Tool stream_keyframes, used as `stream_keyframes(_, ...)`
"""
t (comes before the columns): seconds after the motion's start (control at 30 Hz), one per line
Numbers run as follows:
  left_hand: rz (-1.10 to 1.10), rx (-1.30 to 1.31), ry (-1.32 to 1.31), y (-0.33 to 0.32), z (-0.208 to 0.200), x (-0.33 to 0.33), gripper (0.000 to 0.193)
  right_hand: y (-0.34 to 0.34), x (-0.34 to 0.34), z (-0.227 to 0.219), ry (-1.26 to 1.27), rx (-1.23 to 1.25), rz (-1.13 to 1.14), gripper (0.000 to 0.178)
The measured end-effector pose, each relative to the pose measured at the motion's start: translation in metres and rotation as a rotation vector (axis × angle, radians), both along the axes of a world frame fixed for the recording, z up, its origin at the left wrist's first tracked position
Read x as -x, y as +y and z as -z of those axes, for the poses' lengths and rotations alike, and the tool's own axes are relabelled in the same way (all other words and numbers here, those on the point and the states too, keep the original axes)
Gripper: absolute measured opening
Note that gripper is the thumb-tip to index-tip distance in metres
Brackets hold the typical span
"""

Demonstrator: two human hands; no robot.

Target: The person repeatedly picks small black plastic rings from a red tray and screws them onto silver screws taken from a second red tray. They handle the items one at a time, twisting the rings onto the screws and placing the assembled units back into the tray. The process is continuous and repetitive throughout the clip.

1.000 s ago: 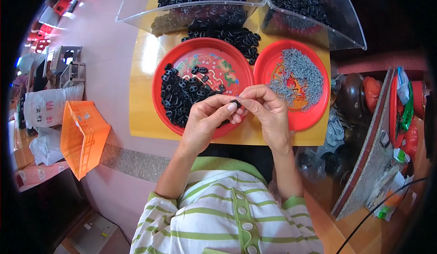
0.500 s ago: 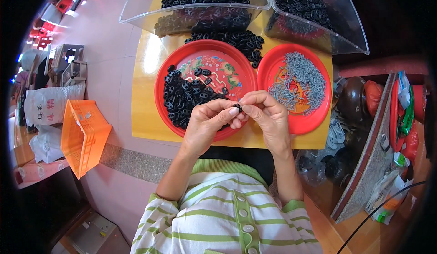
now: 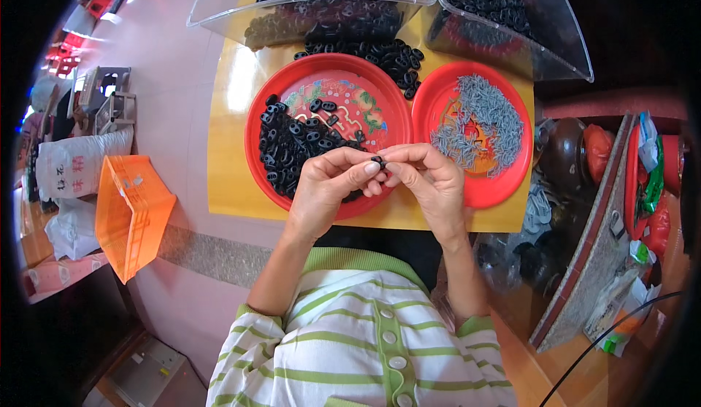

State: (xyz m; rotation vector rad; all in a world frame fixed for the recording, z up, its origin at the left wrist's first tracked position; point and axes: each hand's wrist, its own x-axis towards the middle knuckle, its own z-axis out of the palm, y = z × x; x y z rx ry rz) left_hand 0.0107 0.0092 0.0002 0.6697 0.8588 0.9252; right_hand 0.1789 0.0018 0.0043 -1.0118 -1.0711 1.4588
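Observation:
Between my two hands, over the near edge of a large red tray (image 3: 257,100), is a small black oval plastic piece (image 3: 377,161). My left hand (image 3: 326,188) pinches it between thumb and fingers. The thumb and forefinger of my right hand (image 3: 431,181) are closed at its right side; whatever they grip there is too small to make out. Many similar black two-holed pieces (image 3: 292,144) lie heaped in the tray's left half. To the right, a smaller red plate (image 3: 423,118) holds a pile of grey screws (image 3: 488,118).
Two clear plastic bins (image 3: 314,0) full of black pieces stand at the back of the yellow table (image 3: 226,181), with loose pieces (image 3: 398,60) spilled before them. An orange crate (image 3: 135,210) stands on the floor at left. A stone-edged board (image 3: 584,239) leans at right.
The black piece has turned slightly between my fingertips and shows more of its face. Both hands stay pinched together in nearly the same place. The whole view has shifted a little.

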Motion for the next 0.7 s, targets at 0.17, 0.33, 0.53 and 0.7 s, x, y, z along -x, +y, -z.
stream_keyframes(0.17, -0.054, -0.012, -0.01, -0.002, 0.006, 0.003, 0.01, 0.007, -0.005, -0.008, -0.46, -0.207, -0.013, 0.008)
stream_keyframes(0.33, -0.045, -0.111, 0.088, -0.002, 0.002, 0.002, 0.01, 0.006, -0.002, -0.016, -0.548, -0.189, -0.024, 0.007)
stream_keyframes(0.53, 0.018, -0.278, 0.282, -0.001, 0.005, 0.003, 0.01, 0.005, -0.001, -0.019, -0.621, -0.129, -0.055, 0.007)
stream_keyframes(0.7, -0.023, -0.232, 0.254, 0.005, 0.005, 0.009, 0.011, 0.008, 0.006, -0.013, -0.382, 0.068, -0.054, 0.01)
